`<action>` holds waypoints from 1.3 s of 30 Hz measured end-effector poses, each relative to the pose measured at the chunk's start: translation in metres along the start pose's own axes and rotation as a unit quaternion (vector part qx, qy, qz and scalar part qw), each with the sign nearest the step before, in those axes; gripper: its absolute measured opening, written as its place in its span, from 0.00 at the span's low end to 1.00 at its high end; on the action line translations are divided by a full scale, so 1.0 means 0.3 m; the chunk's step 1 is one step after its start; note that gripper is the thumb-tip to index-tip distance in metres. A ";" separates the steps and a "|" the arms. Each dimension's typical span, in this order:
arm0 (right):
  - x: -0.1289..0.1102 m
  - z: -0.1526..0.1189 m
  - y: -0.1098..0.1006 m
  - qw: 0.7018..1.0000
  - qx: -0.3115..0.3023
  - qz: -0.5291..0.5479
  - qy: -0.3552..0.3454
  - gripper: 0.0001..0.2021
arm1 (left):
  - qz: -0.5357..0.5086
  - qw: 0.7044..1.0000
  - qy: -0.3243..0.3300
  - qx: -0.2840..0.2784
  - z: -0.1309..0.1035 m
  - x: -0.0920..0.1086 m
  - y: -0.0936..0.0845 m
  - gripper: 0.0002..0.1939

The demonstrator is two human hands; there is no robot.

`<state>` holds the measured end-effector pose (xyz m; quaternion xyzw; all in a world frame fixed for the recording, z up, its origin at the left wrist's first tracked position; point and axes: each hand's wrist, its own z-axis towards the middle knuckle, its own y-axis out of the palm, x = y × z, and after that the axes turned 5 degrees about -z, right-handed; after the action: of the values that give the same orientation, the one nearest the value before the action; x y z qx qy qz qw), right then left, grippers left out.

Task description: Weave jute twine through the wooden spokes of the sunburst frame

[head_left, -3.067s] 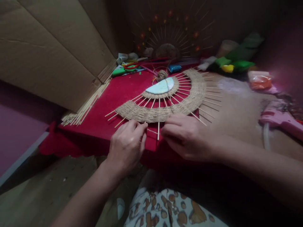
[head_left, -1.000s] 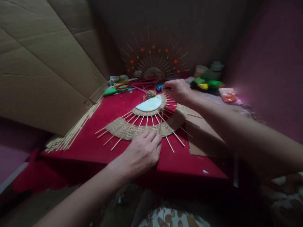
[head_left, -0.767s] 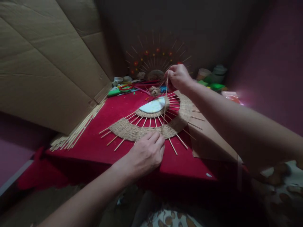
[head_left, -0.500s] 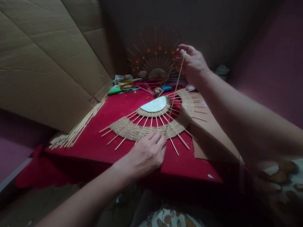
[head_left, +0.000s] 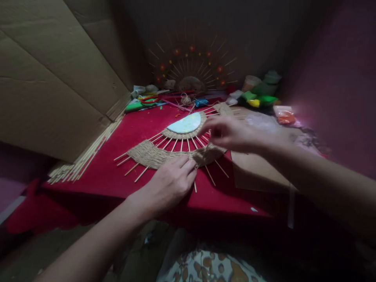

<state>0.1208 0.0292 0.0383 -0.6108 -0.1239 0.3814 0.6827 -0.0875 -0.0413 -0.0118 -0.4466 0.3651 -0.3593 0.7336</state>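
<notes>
A half-round woven piece (head_left: 147, 154) of twine and thin sticks lies on the red cloth, with a pale blue half-disc (head_left: 188, 123) at its centre. My left hand (head_left: 176, 178) is closed on the outer edge of the woven band, fingertips pinched around the twine and stick ends there. Over the band's right part hovers my right hand (head_left: 227, 133), its fingers curled together in a pinch. The twine at its fingertips is blurred and mostly hidden. The hand and forearm cover much of the band's right side.
Loose sticks (head_left: 85, 154) lie at the left beside a large cardboard sheet (head_left: 53, 86). Behind are scissors (head_left: 149, 100), a twine ball (head_left: 185, 100) and a flower-decorated stick fan (head_left: 190, 84). Coloured packets (head_left: 266, 100) and a cardboard piece (head_left: 255, 168) are at the right.
My right hand has come down and nearer from its raised place, where twine stretched taut to the band. My left hand still grips the outer edge. The view has shifted, showing more packets at the right.
</notes>
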 end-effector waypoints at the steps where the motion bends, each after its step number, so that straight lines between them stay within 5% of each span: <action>1: -0.040 -0.033 0.033 0.998 -0.032 0.012 -0.043 0.16 | -0.007 1.000 -0.005 0.003 -0.001 -0.001 -0.002 0.12; 8: -0.086 -0.109 0.150 0.985 -0.042 -0.139 -0.089 0.11 | 0.041 0.998 0.034 -0.020 -0.003 0.011 -0.025 0.15; 20: -0.093 -0.172 0.033 0.996 -0.073 -0.051 0.019 0.07 | 0.046 0.990 0.119 -0.063 0.008 -0.037 -0.027 0.11; 31: -0.101 -0.211 -0.002 0.972 -0.219 0.065 -0.059 0.07 | 0.017 0.993 0.108 -0.047 -0.005 -0.065 -0.031 0.15; 39: -0.116 -0.218 -0.004 0.980 -0.192 -0.012 -0.042 0.08 | 0.038 0.995 0.092 -0.021 -0.008 -0.060 -0.045 0.18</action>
<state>0.1392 -0.0424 0.0351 -0.7120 -0.2308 0.3679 0.5518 -0.1009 -0.0314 0.0036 -0.4128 0.4548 -0.3628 0.7008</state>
